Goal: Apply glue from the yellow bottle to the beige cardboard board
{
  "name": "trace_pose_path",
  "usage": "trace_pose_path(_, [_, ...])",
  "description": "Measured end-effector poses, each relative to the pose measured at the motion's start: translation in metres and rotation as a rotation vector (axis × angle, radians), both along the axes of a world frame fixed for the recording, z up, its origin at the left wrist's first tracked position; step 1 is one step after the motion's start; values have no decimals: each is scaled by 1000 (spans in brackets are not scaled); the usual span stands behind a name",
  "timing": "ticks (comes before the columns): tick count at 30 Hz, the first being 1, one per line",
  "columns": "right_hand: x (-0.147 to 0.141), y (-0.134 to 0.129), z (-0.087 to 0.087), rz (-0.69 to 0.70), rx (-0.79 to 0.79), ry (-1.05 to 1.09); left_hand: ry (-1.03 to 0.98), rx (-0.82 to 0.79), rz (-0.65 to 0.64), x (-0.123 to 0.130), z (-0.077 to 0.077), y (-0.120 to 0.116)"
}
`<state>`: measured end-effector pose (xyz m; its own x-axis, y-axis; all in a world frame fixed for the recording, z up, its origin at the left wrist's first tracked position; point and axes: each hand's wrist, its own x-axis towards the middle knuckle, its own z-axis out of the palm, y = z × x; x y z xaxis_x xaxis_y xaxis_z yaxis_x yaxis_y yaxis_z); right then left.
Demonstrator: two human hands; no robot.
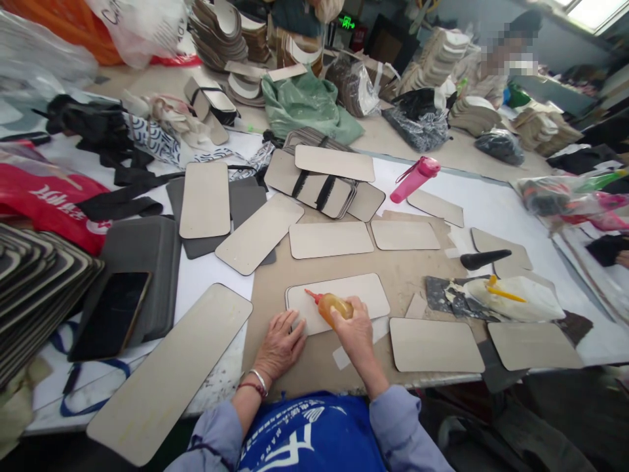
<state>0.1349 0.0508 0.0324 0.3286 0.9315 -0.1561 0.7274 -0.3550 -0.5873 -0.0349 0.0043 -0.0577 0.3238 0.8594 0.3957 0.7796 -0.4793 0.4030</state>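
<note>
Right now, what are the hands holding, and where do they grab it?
The right hand grips the glue bottle around its body. The left hand holds nothing; it presses flat on the board.

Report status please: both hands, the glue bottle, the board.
Right hand grips glue bottle, nozzle on board. Left hand flat, pressing board's left end. Nothing on the board besides.

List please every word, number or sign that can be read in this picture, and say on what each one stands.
Nothing reads with certainty.
Red bag: white characters, too distorted to read.
Blue apron: a white logo and a line of small characters, too blurred to read.
White plastic bag: dark letters, cut off, perhaps beginning "C".
Green lit sign at the back: too small to read.
Glue bottle in the right hand: no label visible.
</note>
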Motion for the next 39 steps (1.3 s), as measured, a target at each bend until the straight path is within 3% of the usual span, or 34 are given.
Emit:
trace_pose_path(3, [-7,-2,-3,0,26,158,6,-4,-1,0,0,0])
trace_pose_path(6, [3,-8,-3,-66,23,375,16,4,-1,0,-1,-1])
trace_pose_path(8, [12,-17,-1,-86,14,410,14,21,20,0,-2,-2])
trace_pose_path(15, [17,-47,5,93,81,155,-7,77,48,-3,-6,-11])
trace_pose_path(21, [-5,-48,5,222,44,-40,-15,99,23,-7,-10,-13])
trace_pose_path(25, [-6,-47,6,236,26,-176,-6,69,23,-8,-11,-14])
trace_pose_path(30, [19,-44,10,150,11,-287,-11,37,19,-8,-10,-16])
trace_pose_path(39, [99,-26,8,-153,-31,-379,-2,90,-20,-8,-15,-15])
